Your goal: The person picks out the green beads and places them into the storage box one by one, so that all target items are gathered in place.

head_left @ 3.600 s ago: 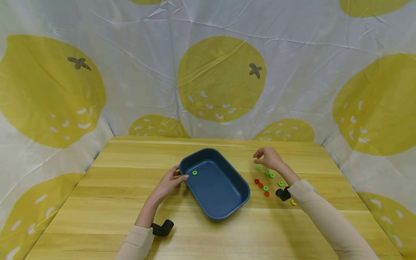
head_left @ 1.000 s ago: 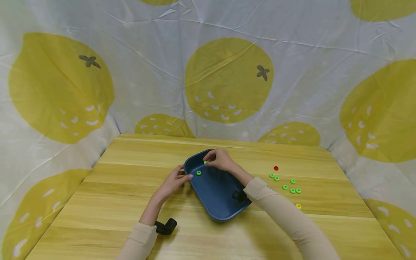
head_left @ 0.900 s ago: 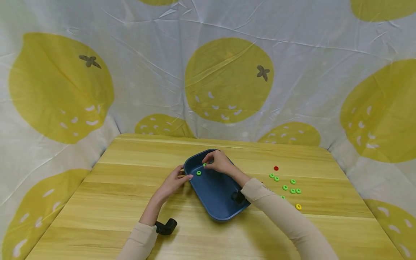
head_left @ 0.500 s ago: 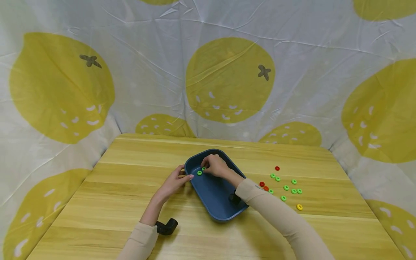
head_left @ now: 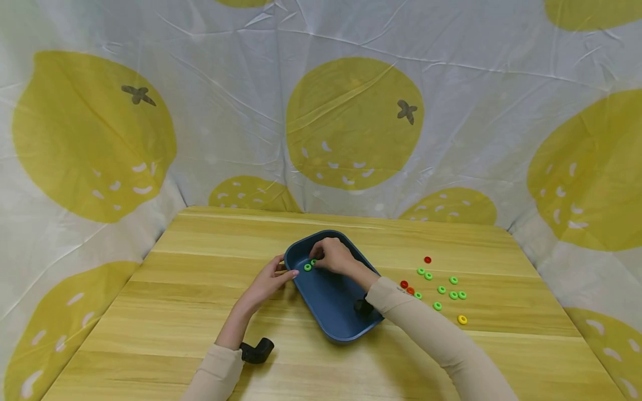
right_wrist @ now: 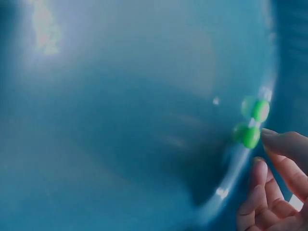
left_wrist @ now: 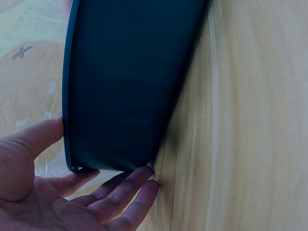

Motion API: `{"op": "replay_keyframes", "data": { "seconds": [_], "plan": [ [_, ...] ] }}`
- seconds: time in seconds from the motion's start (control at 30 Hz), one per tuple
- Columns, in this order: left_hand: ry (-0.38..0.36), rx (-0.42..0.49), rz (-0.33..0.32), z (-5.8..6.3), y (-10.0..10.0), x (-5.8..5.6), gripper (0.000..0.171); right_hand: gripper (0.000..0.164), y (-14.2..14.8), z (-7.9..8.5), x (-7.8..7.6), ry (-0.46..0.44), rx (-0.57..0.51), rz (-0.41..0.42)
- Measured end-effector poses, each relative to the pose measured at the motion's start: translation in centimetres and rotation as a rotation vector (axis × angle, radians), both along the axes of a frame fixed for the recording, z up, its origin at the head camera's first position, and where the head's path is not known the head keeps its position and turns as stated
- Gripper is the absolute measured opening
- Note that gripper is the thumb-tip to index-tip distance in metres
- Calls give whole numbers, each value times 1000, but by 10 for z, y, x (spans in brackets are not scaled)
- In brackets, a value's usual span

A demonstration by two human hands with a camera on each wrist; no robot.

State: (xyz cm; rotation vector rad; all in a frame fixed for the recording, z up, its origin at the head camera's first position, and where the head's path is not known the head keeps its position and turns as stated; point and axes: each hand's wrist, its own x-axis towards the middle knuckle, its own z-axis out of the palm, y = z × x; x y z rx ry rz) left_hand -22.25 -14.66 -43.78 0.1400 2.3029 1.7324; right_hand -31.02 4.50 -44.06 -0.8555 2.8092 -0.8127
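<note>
Tray (head_left: 333,314) — dark blue, round-cornered; two rings (head_left: 307,268) inside — bright green.

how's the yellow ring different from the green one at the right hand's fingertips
Place: the yellow ring lies on the wooden table; the green ring is inside the blue tray.
Neighbours: the yellow ring lies by itself; the green ring is close beside another green ring.
Handling: the yellow ring is untouched; the green ring is at the fingertips of the right hand.
Both are small rings.
</note>
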Motion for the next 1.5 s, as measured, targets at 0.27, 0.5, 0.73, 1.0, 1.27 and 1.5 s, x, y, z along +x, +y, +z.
{"op": "replay_keyframes", "data": {
  "seconds": [0.27,0.5,0.73,1.0,1.27,1.5],
  "plan": [
    [-4,18,-4,-1,1,0,55,17,9,17,-1,9,-95,17],
    [-7,5,2,-5,1,-1,57,19,22,39,0,-21,-210,28],
    [2,10,-3,-4,2,-1,58,21,56,69,0,-42,-306,-40],
    [4,5,-5,-2,2,-1,60,20,125,81,-8,-20,-244,-110],
    [1,-3,2,-2,1,-1,58,18,187,61,-2,10,-151,-223],
    [1,-5,13,-2,2,-1,57,18,217,39,9,-35,-128,-269]
  ]
}}
